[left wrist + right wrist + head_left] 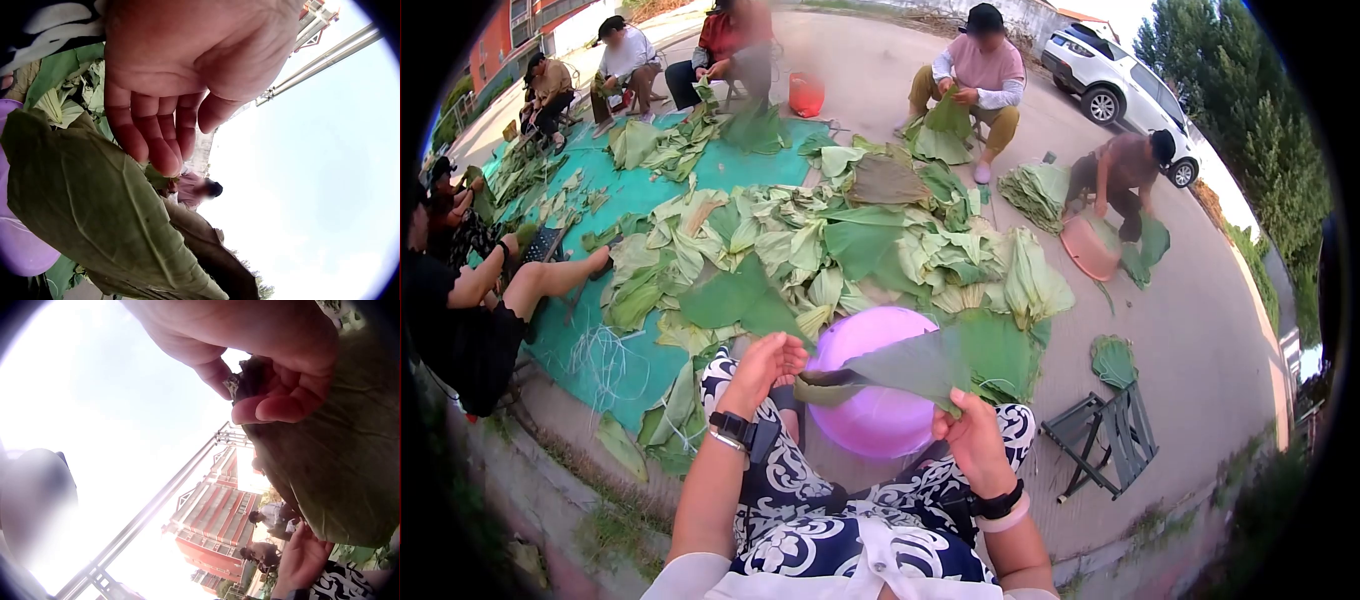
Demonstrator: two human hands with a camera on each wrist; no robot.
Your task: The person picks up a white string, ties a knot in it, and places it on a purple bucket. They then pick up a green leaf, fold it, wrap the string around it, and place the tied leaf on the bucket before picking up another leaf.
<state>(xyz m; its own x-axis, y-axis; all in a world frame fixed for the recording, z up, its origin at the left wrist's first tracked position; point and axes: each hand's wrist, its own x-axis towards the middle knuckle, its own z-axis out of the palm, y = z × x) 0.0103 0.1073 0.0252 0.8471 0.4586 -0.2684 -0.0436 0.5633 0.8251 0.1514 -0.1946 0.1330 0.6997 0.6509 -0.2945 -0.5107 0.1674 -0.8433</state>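
Pinching the near edge of a big folded green leaf (930, 362), the right hand (972, 440) holds it above the purple basin (870, 425) that stands between the person's knees. The right wrist view shows this grip closely: the thumb and curled fingers (275, 406) close on the dark edge of the leaf, and a red building (215, 525) stands far behind. The head view does not show this detail, but it shows the whole place, with a large pile of leaves (840, 250) on a green sheet (615, 350) in front and a folding stool (1105, 440) on the right. The left hand (762, 368) is raised at the narrow dark end of the leaf and grips nothing. In the left wrist view its fingers (162, 144) are loose and almost straight, just above the leaf surface; I cannot tell if they touch it.
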